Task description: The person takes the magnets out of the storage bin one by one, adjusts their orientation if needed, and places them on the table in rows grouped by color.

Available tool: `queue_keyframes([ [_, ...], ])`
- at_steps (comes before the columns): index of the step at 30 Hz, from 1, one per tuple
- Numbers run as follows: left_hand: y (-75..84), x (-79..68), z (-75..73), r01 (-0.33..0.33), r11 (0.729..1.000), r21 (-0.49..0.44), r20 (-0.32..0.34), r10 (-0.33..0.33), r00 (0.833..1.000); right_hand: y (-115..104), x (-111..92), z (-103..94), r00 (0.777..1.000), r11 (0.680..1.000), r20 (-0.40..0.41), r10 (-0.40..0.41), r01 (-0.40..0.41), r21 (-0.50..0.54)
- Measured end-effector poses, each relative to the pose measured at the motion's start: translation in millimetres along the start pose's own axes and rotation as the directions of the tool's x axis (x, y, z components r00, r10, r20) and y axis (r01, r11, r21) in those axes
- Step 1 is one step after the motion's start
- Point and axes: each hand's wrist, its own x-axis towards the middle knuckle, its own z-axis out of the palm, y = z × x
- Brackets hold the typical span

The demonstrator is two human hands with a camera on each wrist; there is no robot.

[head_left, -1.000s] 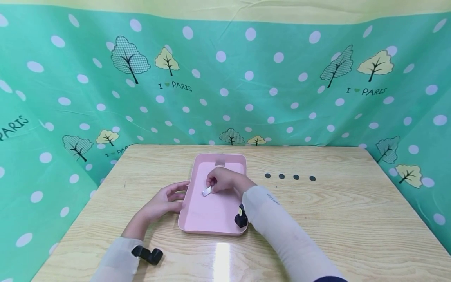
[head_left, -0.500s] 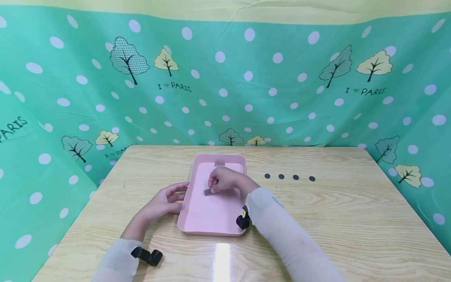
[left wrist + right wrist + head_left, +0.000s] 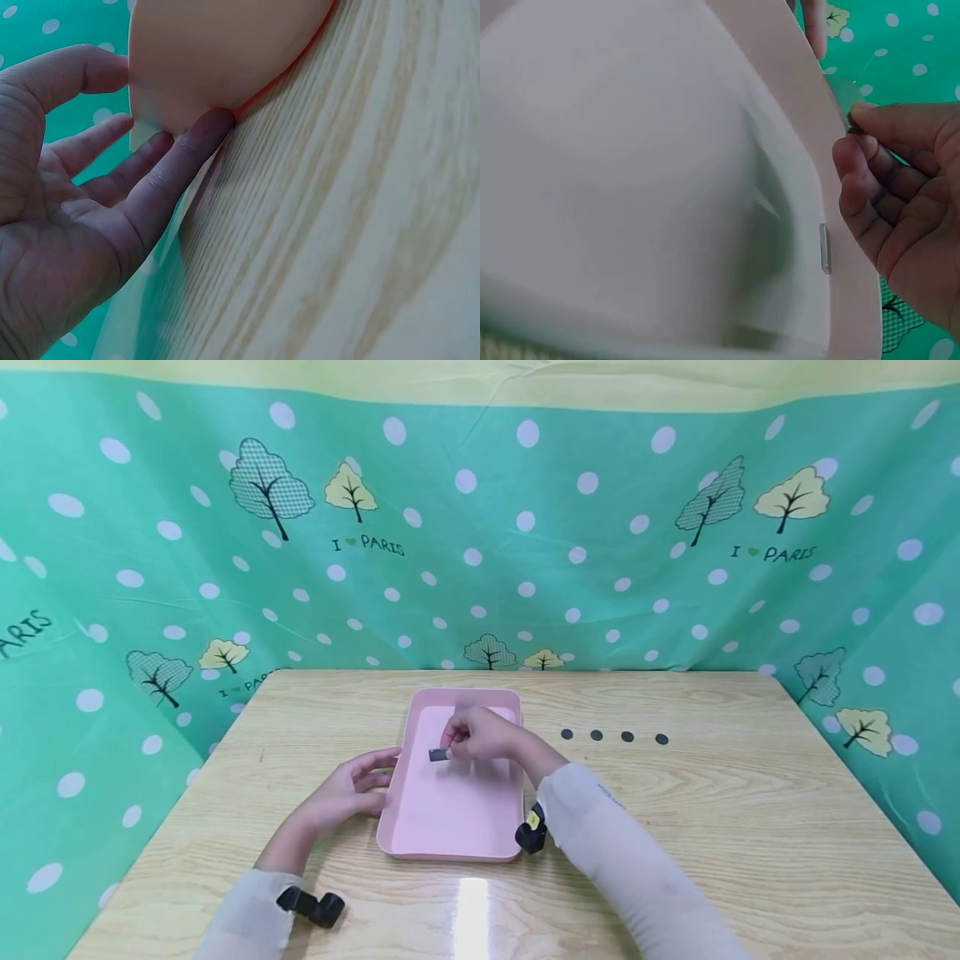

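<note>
A pink rectangular tray (image 3: 450,818) lies on the wooden table. Over its inside, my right hand (image 3: 480,735) pinches a small flat rectangular piece (image 3: 438,755) with a shiny surface between thumb and fingertips. From the right wrist, that hand (image 3: 907,187) appears near the tray's wall. My left hand (image 3: 347,792) touches the tray's left side with spread fingers. In the left wrist view, this hand's fingertips (image 3: 214,124) rest against the tray's outer wall (image 3: 217,52). A second small rectangular piece (image 3: 826,247) lies inside at the tray's far end, mostly covered by my right hand in the head view.
Several dark round discs (image 3: 596,736) lie in a row on the table (image 3: 712,827), right of the tray. A green dotted cloth (image 3: 450,527) with trees hangs behind the table and at both sides. Both sleeved wrists carry small black cameras (image 3: 327,910).
My right hand has raised the small rectangular piece from low over the tray floor and shifted it slightly away from me. Its face turned from bright to dark. My left hand stays at the tray.
</note>
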Motion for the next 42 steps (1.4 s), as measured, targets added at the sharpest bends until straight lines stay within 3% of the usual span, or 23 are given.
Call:
queue_keyframes([
  [3,-10.1,2.5,-3.5,-0.012,1.0,0.013,-0.007,0.012,1.0,-2.2,-4.6,-0.8,1.0,0.998,-0.009,0.002,-0.001,0.068],
  [8,-10.5,3.2,-3.2,-0.011,1.0,-0.007,-0.001,0.011,1.0,-2.2,-16.3,-3.6,0.999,0.991,-0.046,0.019,-0.013,0.131],
  [23,12.3,-5.5,4.6,0.001,1.0,-0.016,0.008,-0.001,1.0,11.5,-49.7,-5.9,0.979,0.955,-0.193,0.062,-0.002,0.295],
  [33,13.6,-6.0,5.4,0.007,1.0,-0.023,0.001,-0.007,1.0,-3.2,-82.2,-14.1,0.953,0.92,-0.287,0.101,0.02,0.39],
  [42,13.9,-5.6,4.9,0.014,1.0,-0.026,0.001,-0.014,1.0,28.4,-91.9,-17.9,0.931,0.913,-0.344,0.126,0.027,0.408],
])
